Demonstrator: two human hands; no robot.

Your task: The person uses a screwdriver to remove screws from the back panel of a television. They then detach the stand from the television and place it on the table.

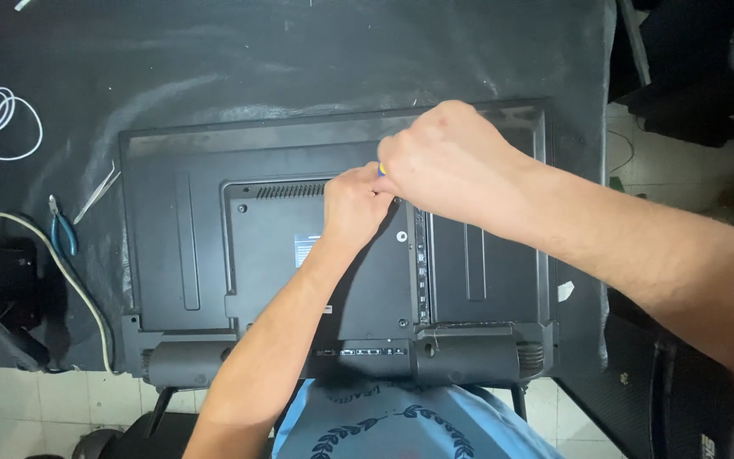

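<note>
One flat-screen TV (214,255) lies face down on a dark worktop (299,51), back panel up, approx. filling the middle of the view. Both hands meet over the TV's upper centre, at the top edge of its raised rear cover. Left hand (355,204) is curled, fingers pinched at a spot on the cover; what it grips is hidden. Right hand (448,157) is closed in a fist just above & touching the left, with one small yellow-blue tool handle (381,169) peeking out between them; tip not visible. Three screw holes show on the cover near the hands. Left of the TV: one pair of blue-handled pliers (63,228), one pair of tweezers (95,194), one coiled white cable (6,123) w/ plug, and one cream cable (70,280) running down the TV's left side. Right of the TV: one white paper scrap (565,291).
</note>
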